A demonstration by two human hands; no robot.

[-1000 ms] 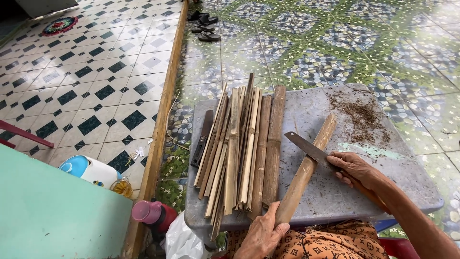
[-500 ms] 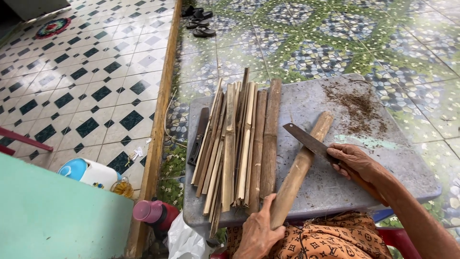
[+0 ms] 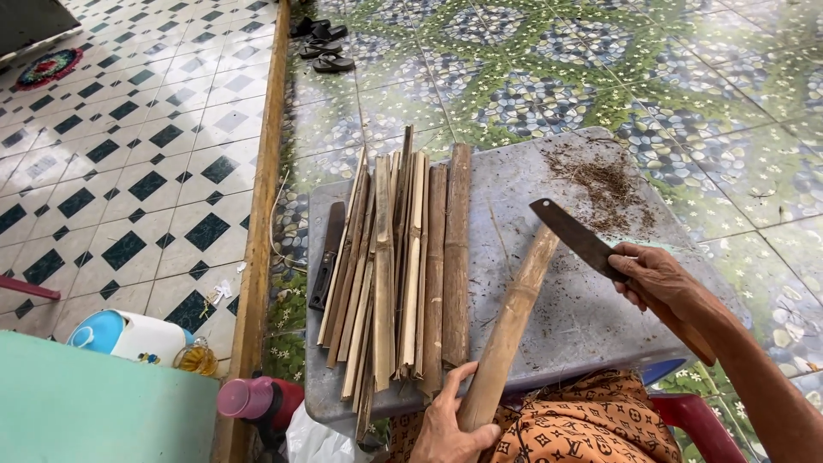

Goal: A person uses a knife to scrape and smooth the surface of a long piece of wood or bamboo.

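Observation:
My left hand (image 3: 450, 424) grips the near end of a round bamboo stalk (image 3: 513, 317) that lies slanted on a grey board (image 3: 566, 300). My right hand (image 3: 656, 279) holds a dark-bladed knife (image 3: 573, 236) by its wooden handle, the blade tip raised just above the stalk's far end. A pile of split bamboo strips (image 3: 399, 266) lies lengthwise on the board's left part, beside my left hand.
A second dark knife (image 3: 327, 255) rests at the board's left edge. Brown shavings (image 3: 604, 184) lie at the far right. A wooden beam (image 3: 261, 214) divides the tiled floors. A pink-capped bottle (image 3: 257, 399), a blue-white container (image 3: 124, 334) and sandals (image 3: 321, 43) are around.
The knife blade has lifted off the stalk's far end and now hovers slightly above it. My left hand keeps its hold on the stalk.

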